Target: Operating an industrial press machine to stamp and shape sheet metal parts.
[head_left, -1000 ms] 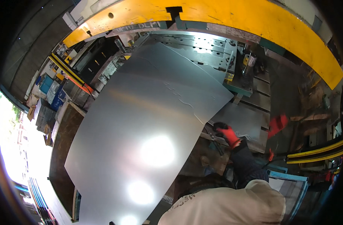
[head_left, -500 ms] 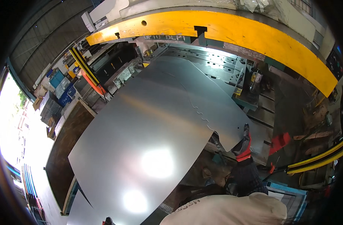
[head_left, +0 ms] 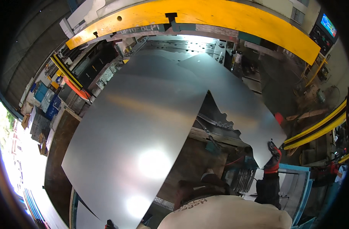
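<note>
1. Two gloved hands are in the frame, well apart: the right hand at the lower right, the left hand at the bottom edge, left of the middle.
2. The grip of the right hand, in a red and black glove, is closed on the lower right corner of a jagged sheet, which is of grey metal.
3. Of the left hand only a small dark part is visible, at the lower end of a large sheet of shiny metal. I cannot tell if this grip is clenched or released.
4. The jagged sheet occupies the centre right of the frame. From the right grip it extends up and to the left, and its long axis goes from the upper centre to the lower right. The right hand is clearly the nearer one.
5. The large sheet runs from the lower left to the upper centre, so both sheets make a wedge which opens downward. They meet or overlap near the upper centre; I cannot say which one is on top there.
6. Inside this wedge, a dark-handled tool is visible.
7. Along the top of the frame passes a yellow beam, and below it is a perforated plate.
</note>
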Motion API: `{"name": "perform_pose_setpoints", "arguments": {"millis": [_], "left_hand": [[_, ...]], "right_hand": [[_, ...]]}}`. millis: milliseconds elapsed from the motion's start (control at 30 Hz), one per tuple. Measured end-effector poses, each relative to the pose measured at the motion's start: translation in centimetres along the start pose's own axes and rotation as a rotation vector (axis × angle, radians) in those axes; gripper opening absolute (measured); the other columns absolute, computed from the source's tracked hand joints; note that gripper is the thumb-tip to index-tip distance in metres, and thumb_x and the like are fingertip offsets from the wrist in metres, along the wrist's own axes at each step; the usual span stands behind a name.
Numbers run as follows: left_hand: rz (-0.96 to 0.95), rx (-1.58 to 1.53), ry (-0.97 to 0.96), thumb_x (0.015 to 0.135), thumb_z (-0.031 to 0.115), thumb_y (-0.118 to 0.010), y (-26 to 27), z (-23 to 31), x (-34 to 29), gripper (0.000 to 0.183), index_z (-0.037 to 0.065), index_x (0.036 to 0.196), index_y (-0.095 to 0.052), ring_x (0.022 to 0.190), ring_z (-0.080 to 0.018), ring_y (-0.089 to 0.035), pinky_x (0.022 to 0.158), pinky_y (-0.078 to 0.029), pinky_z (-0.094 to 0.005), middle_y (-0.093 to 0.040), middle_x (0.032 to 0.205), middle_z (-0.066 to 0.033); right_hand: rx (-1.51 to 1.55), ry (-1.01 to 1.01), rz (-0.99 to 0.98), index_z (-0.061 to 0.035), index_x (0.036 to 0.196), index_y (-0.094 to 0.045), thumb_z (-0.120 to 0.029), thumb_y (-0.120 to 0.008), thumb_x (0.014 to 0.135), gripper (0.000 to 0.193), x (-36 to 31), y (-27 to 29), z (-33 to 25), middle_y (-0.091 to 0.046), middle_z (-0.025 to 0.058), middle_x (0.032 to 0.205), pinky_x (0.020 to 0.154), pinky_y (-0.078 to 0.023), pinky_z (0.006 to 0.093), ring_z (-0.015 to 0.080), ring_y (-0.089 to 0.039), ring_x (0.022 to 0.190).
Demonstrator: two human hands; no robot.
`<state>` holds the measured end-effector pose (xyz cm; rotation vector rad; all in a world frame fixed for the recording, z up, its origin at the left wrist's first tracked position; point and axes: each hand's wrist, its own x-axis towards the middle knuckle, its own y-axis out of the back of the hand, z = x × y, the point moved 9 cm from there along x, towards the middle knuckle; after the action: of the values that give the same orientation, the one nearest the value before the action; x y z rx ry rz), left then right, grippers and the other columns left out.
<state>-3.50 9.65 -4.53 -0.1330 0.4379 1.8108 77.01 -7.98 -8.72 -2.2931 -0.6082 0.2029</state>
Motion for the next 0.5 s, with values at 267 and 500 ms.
{"name": "perform_pose_setpoints", "arguments": {"millis": [267, 500], "left_hand": [[-0.102, -0.073, -0.045, 0.075, 0.037, -0.048, -0.6, 0.6, -0.2, 0.05, 0.0, 0.108, -0.043, 0.085, -0.0229, -0.051, 0.077, -0.041, -0.0333, -0.053, 0.096, -0.0094], [-0.155, -0.206, -0.027, 0.075, 0.036, -0.048, -2.7, 2.8, -2.1, 0.047, -0.002, 0.102, -0.047, 0.081, -0.024, -0.053, 0.074, -0.042, -0.0341, -0.054, 0.093, -0.0104]], "right_hand": [[-0.488, 0.187, 0.014, 0.005, 0.103, -0.045, -0.017, -0.044, 0.075, 0.035, -7.9, -2.8, -12.3, -0.052, 0.0124, 0.097, 0.077, -0.039, 0.031, 0.0207, -0.05, 0.088], [-0.438, 0.059, 0.067, 0.0034, 0.092, -0.053, -0.021, -0.045, 0.075, 0.031, -12.9, 1.1, -17.5, -0.054, 0.0126, 0.091, 0.078, -0.04, 0.0338, 0.021, -0.052, 0.086]]}}
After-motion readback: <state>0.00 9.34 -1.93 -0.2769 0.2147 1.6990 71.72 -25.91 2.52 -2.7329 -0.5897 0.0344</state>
